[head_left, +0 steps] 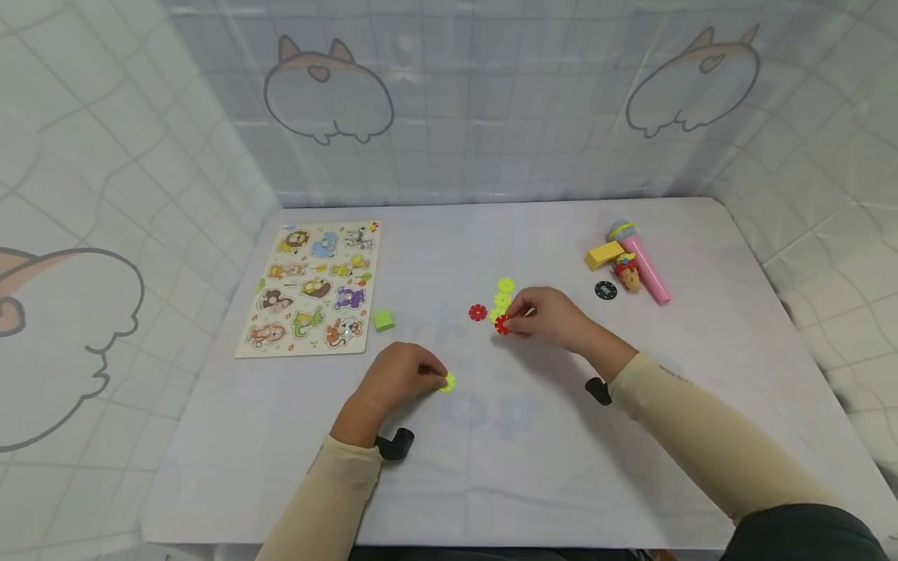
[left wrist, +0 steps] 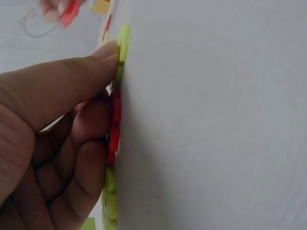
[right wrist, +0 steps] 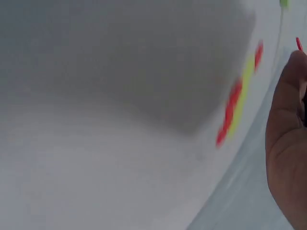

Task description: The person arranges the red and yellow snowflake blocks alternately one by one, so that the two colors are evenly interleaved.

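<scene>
The right hand (head_left: 543, 315), pinching a red disc (head_left: 501, 326) above the tabletop (head_left: 435, 249), could scatter the adjacent yellow discs (head_left: 506, 286) by dipping, while the left hand (head_left: 401, 375), pinching a separate yellow piece (head_left: 450, 382), could lose it by slackening.

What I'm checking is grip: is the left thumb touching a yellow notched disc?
Touching: the left wrist view shows the left thumb pressed against a yellow notched disc.

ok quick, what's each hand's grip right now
Left hand: closed, fingertips on a bright yellow flower-shaped plastic disc.
Right hand: closed, pinching a red flower-shaped plastic disc.
</scene>
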`<act>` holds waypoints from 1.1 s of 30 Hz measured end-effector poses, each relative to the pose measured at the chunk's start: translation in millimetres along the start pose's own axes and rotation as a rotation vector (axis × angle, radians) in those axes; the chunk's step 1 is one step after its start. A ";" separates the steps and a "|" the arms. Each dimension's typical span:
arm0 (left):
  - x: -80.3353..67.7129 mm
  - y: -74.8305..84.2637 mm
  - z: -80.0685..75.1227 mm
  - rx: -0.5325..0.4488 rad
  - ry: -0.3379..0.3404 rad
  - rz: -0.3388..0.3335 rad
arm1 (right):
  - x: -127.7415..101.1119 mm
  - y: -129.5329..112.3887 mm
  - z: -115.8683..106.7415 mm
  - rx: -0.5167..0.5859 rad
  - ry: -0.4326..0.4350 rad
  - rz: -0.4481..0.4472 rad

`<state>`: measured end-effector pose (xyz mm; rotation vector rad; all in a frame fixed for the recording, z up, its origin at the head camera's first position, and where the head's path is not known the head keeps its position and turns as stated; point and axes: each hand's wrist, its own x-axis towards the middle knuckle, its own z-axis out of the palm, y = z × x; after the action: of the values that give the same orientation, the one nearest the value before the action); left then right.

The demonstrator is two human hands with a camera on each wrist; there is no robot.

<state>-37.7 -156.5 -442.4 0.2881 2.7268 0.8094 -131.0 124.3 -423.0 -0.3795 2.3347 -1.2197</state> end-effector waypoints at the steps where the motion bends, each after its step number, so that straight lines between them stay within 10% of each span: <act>1: -0.2 0.2 -0.3 0.001 -0.002 -0.004 | -5.9 2.0 7.1 -0.005 -0.031 -0.008; 13: 4.0 -4.9 -0.1 0.016 0.003 0.010 | -16.7 -11.9 77.5 -0.276 -0.081 -0.181; 33: 0.2 2.1 -0.8 0.053 -0.006 0.019 | -13.6 -25.8 85.5 -0.390 -0.099 -0.167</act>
<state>-37.9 -155.1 -440.6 0.3275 2.7475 0.7403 -73.6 56.5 -439.8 -0.7613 2.4876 -0.7859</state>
